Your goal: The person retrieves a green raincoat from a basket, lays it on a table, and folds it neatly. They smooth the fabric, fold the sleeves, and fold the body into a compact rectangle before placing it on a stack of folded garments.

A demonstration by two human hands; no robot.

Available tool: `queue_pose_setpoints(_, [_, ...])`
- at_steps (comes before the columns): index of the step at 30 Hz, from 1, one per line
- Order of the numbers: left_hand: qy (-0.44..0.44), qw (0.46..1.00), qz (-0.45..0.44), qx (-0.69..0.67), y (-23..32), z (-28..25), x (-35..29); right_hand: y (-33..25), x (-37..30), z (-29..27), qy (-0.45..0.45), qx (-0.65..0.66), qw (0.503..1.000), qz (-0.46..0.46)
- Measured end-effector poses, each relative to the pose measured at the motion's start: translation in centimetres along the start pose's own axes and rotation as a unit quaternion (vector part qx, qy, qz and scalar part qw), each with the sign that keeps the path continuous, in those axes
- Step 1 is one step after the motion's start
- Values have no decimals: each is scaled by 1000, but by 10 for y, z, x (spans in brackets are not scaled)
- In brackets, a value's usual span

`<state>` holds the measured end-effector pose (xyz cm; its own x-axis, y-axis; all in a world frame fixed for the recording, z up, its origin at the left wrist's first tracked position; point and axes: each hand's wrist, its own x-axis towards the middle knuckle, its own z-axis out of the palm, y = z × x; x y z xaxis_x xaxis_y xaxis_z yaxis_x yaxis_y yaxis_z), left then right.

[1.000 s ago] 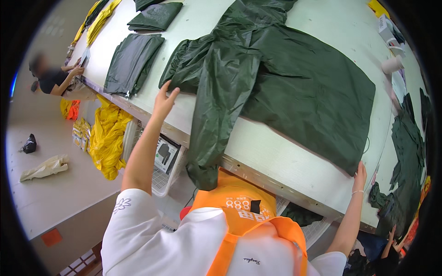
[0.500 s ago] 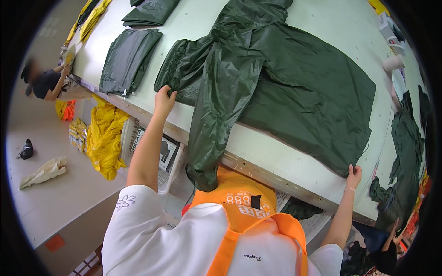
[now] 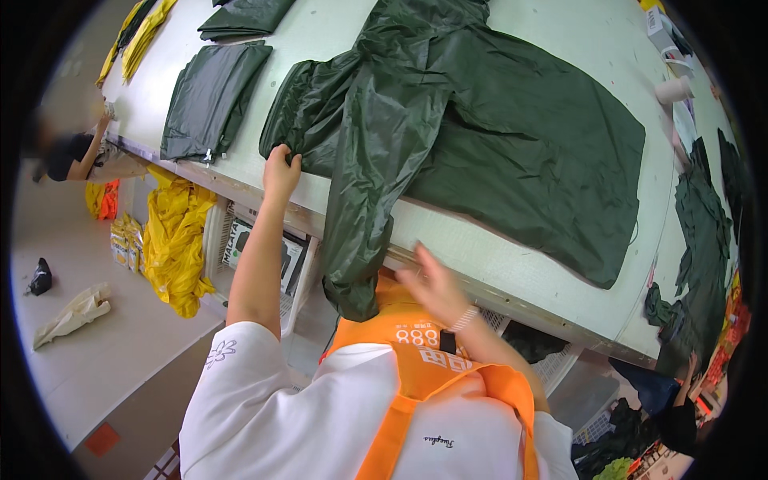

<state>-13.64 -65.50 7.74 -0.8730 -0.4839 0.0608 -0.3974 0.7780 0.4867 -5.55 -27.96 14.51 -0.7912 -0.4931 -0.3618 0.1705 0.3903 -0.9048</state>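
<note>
A dark green raincoat [image 3: 512, 160] lies spread on the white table [image 3: 472, 228], one sleeve [image 3: 364, 208] hanging over the near edge. At the left, my left hand [image 3: 280, 171] pinches the cuff-like lower edge of the other bunched part. My right hand [image 3: 436, 284] is in the air in front of the table edge, to the right of the hanging sleeve. It is blurred and holds nothing, its fingers apart.
Folded dark green garments [image 3: 214, 100] lie at the left of the table. Yellow garments [image 3: 176, 240] hang below, beside a white basket [image 3: 298, 276]. A white roll [image 3: 674, 90] stands at the far right, with more dark green cloth [image 3: 702, 224]. Another person [image 3: 76, 152] works at the far left.
My right hand has let go of the raincoat's right corner and swung left toward the hanging sleeve. My left hand keeps its pinch. The view has shifted slightly.
</note>
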Motion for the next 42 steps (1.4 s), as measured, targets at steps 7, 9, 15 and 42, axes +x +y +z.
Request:
queue_pose_setpoints(7, [-20, 1000, 9, 14, 6, -2, 4, -15, 60, 7, -23, -32, 998, 51])
queue_pose_setpoints(9, [-23, 1000, 4, 1, 11, 1, 2, 16, 37, -68, 6, -31, 999, -40])
queue_pose_setpoints(15, [-20, 999, 24, -20, 0, 0, -1, -32, -13, -331, 44, -396, 905, 150])
queue_pose_setpoints(42, [-143, 903, 378, 144, 259, 120, -10, 136, -101, -334, 609, -61, 770, 182])
